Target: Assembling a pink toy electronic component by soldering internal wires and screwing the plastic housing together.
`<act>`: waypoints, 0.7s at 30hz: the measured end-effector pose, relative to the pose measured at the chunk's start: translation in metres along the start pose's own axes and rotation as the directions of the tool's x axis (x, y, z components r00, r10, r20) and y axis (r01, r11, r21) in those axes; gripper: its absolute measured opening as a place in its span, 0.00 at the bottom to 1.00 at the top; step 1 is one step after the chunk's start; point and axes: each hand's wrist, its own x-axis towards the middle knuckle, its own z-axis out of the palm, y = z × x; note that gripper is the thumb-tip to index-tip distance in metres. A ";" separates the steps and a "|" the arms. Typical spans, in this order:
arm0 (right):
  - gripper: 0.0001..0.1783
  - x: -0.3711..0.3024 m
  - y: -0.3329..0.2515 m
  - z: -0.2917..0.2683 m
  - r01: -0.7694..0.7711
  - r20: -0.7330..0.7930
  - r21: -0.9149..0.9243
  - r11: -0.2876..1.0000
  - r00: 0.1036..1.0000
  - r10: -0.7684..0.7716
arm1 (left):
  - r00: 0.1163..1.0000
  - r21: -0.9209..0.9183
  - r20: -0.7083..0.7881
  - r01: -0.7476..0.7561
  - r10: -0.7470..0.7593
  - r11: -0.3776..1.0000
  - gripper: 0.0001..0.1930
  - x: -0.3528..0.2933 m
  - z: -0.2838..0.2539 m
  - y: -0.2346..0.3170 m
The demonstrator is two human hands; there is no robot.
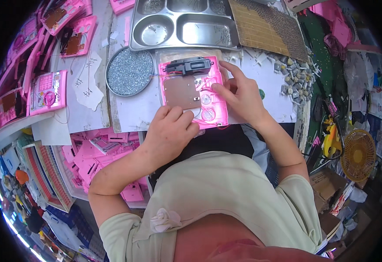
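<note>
An open pink plastic casing [218,109] lies on the work table in front of me. Inside it sit a brown circuit board [180,92], a black module [189,66] along the far side and thin red and dark wires. My left hand [171,132] is closed over the near left corner, its bent fingers at the board's near edge; its fingertips are hidden. At the right side, my right hand [242,94] grips the casing's edge, thumb over the inside and index finger stretched along the far right corner.
A round dish of small metal screws [130,72] stands left of the casing. Behind is a steel compartment tray [184,46]. Small grey parts [293,78] lie in a heap at right, near a cardboard sheet [265,26]. Pink casings [47,91] are stacked at left; more fill a bin [99,161] below.
</note>
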 end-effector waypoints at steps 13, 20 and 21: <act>0.12 0.023 0.012 -0.002 0.392 0.081 -0.505 0.769 0.908 -0.410 | 0.970 -0.174 -0.091 0.208 -0.226 0.963 0.14 -0.001 0.017 -0.009; 0.28 0.035 0.012 -0.014 0.453 0.373 -0.632 0.629 0.889 -0.265 | 0.926 -0.278 -0.059 0.344 -0.373 0.897 0.20 0.010 0.009 0.008; 0.29 0.038 0.007 -0.017 0.458 0.403 -0.638 0.619 0.884 -0.239 | 0.919 -0.267 -0.064 0.359 -0.389 0.894 0.20 0.014 0.009 0.010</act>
